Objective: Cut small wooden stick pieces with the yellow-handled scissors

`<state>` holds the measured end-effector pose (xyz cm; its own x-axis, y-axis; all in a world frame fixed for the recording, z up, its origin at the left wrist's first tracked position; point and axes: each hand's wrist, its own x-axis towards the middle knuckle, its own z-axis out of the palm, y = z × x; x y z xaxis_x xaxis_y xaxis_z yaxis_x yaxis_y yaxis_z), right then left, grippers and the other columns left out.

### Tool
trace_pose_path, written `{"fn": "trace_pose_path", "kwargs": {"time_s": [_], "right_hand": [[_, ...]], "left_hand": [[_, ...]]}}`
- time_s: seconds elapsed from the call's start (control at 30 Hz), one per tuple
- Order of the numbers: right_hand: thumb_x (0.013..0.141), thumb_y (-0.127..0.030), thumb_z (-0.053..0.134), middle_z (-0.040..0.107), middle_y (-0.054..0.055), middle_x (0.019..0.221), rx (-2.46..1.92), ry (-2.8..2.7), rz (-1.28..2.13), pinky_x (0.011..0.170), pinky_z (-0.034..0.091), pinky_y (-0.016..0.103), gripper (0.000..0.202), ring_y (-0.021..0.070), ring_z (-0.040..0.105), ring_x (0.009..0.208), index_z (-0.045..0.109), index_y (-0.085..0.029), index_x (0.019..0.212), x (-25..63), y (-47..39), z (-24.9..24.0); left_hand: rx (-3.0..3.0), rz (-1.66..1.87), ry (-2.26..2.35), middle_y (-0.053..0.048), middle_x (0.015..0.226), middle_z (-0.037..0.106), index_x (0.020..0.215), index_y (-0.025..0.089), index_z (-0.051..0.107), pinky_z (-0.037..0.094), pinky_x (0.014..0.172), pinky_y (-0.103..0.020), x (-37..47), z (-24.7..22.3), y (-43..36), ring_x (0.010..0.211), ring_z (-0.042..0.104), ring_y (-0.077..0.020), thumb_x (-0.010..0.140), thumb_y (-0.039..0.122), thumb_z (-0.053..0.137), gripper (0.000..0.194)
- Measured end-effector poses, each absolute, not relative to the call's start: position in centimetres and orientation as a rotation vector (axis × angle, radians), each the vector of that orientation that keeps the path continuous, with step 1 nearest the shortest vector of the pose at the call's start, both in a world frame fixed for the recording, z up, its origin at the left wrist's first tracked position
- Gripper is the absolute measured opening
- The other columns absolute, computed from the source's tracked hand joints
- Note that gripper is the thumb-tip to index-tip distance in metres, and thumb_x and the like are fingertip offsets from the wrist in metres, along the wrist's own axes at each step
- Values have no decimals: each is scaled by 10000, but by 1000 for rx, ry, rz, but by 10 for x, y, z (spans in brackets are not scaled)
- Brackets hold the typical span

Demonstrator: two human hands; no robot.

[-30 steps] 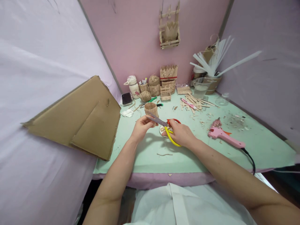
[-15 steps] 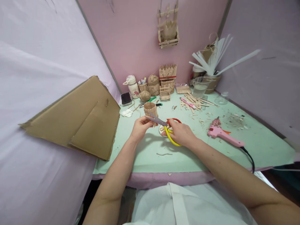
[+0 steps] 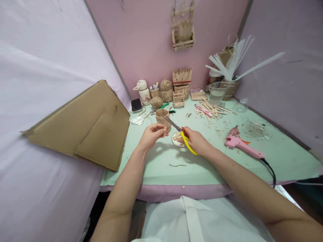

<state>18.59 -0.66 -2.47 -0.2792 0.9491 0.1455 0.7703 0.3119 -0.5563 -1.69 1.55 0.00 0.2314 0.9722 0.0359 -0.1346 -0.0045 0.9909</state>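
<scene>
My right hand (image 3: 198, 143) grips a pair of scissors (image 3: 186, 139) with yellow and red handles. Their grey blades are closed together and point up and to the left. My left hand (image 3: 154, 135) is closed in a pinch on what looks like a small piece of wooden stick (image 3: 165, 129), mostly covered by the fingertips. Just behind the left fingers stands a small round cup of wooden pieces (image 3: 163, 116), which the blade tips overlap in view. Beneath the scissors, a small white round dish (image 3: 176, 142) holds cut wooden pieces and is partly hidden by my right hand.
A pink glue gun (image 3: 242, 146) lies on the right, its black cord over the edge. Loose craft sticks (image 3: 212, 109) and a pink pen are behind. A large cardboard sheet (image 3: 101, 134) leans at left. A twine ball (image 3: 156, 102), bottle (image 3: 143, 92) and wooden holders line the back.
The scissors have moved slightly right, away from my left fingers, and their blades have come together. My left hand stays pinched in nearly the same place.
</scene>
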Motion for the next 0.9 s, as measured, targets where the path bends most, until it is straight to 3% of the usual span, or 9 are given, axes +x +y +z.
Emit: {"fn": "trace_pose_path", "kwargs": {"time_s": [0.33,0.9], "right_hand": [[797,-548,481,654,46,880,-1598,-2219,369,527,288,250,412,192,587,688,476,-236,1066,187,-7,-26],[818,-560,457,661,72,974,-1591,-2278,321,537,298,271,467,221,617,774,461,-214,1132,183,-12,-22]], "left_hand": [[1278,1104,903,-26,676,648,733,152,639,410,584,-246,-17,-1,16,619,568,-112,645,209,659,107],[1358,1119,925,-11,665,648,769,158,669,395,602,-252,-20,-7,18,633,565,-119,639,179,635,136]]}}
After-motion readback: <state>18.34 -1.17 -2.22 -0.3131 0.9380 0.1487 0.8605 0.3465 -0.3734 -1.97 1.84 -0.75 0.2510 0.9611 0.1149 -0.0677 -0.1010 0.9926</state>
